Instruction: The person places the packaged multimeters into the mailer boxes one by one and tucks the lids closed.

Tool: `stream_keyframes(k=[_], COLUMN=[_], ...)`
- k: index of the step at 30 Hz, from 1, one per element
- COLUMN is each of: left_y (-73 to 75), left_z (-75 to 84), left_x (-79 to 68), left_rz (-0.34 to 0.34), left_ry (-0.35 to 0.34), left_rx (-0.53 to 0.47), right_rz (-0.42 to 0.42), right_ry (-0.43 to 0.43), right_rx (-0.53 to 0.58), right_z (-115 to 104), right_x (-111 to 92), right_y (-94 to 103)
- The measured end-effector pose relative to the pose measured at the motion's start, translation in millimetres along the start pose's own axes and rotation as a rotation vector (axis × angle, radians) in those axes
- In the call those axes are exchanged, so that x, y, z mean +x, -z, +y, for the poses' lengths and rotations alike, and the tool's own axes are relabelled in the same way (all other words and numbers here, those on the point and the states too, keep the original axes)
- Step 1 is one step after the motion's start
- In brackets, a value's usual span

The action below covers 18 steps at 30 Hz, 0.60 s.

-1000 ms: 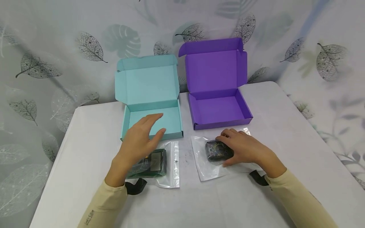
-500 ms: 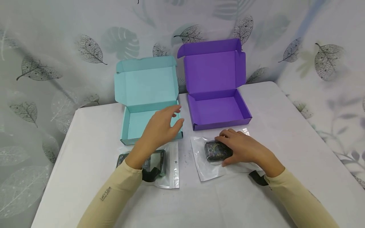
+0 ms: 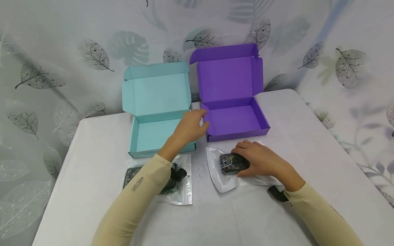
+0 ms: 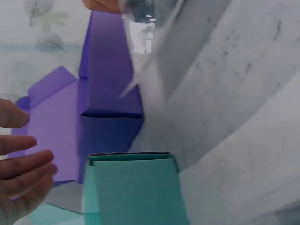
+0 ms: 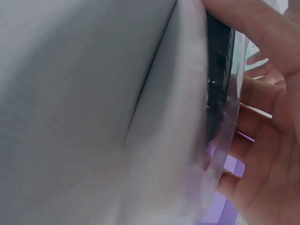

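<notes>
1. Gripping blk meter (image 3: 231, 165) thru its clear bag (image 3: 219, 182): R hand (image 3: 258, 159), thumb on one side, fingers on other, per R wrist view.
2. Loc. of said meter: R half of white counter (image 3: 221, 218), just in front of purple box (image 3: 232, 119). Whether bag lies fully flat: can't tell.
3. L hand (image 3: 191, 125): holding nil, fingers apart & lightly bent. Raised over R side of turq. box (image 3: 154, 135); fingertips overlap L edge of purple box in head view.
4. 2nd meter (image 3: 130, 177), also bagged: on counter before turq. box, partly hidden by L sleeve (image 3: 135, 201).
5. Boxes: side by side, lids up, leaf-print backdrop (image 3: 77, 30) behind.
</notes>
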State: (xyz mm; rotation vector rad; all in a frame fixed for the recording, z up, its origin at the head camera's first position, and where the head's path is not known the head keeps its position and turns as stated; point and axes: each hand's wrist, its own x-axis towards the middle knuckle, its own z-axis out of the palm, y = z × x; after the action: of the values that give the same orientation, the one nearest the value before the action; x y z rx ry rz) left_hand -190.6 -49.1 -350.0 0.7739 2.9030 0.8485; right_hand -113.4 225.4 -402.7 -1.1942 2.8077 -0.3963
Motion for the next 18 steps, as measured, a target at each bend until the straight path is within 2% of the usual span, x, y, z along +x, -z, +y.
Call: stream_keyframes(k=[9,12,18], left_y=[-16.7,-20.7,-26.1], left_z=[-6.8,-9.3,-13.3], left_x=[4.5,4.8,4.7], left_rz=[-0.063,-0.083,-0.09], left_ry=[0.017,0.017,0.026], left_rx=[0.166,0.219,0.263], right_rz=[0.088,0.12,0.172], right_ry=[0.041,0.033,-0.015], right_rx=[0.012,0.019,0.013], right_z=[-0.7,-4.0,-5.0], right_x=[-4.6,-7.1,-11.3], right_y=[2.5,11.0,38.1])
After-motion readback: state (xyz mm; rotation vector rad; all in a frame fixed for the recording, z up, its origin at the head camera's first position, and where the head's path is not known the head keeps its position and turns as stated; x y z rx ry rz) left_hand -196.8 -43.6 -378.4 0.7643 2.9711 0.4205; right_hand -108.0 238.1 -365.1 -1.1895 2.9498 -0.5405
